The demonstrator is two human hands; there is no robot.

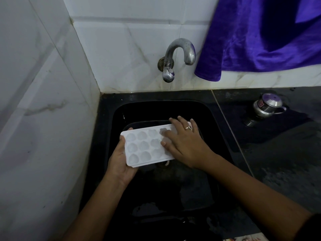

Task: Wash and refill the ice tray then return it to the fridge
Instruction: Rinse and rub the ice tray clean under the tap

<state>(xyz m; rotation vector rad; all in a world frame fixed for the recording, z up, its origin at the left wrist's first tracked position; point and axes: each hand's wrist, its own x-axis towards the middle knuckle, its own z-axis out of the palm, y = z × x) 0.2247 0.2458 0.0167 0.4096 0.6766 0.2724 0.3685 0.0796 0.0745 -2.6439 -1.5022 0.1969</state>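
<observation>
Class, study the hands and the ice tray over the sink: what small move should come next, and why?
Probably lift the right hand off the ice tray to open the tap: no water runs from its spout, and the left hand grips the tray's end over the sink.

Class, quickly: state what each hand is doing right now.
Left hand: grips the end of the ice tray.
Right hand: open, lying flat on the tray.

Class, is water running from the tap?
No, no stream falls from the tap; the ice tray is held over the sink.
</observation>
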